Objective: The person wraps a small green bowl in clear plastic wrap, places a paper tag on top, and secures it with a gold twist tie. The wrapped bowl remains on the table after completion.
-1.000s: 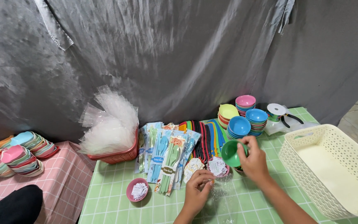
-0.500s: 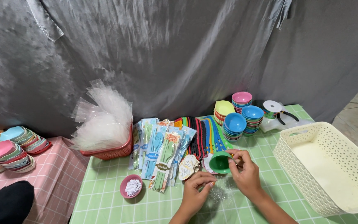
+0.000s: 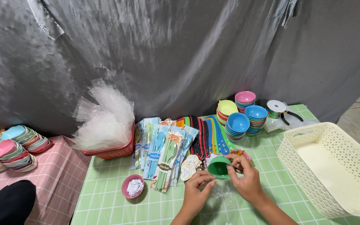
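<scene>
My right hand (image 3: 243, 177) grips a small green plastic bowl (image 3: 218, 167), tilted on its side with its mouth facing left. My left hand (image 3: 197, 193) sits just below and left of the bowl, fingers pinching a clear plastic bag (image 3: 223, 196) that lies between both hands on the green checked tablecloth (image 3: 105, 196). Packs of plastic cutlery (image 3: 163, 154) fan out just beyond my left hand.
Stacks of blue, pink and yellow bowls (image 3: 240, 116) stand at the back. A cream lattice basket (image 3: 334, 166) fills the right. A red basket of clear bags (image 3: 105, 125) sits at left, a pink bowl of paper tags (image 3: 133, 186) nearby, and stacked coloured dishes (image 3: 9, 148) far left.
My right hand has carried the green bowl down and left toward my left hand and tipped it sideways. The left hand has risen to meet it at the clear bag.
</scene>
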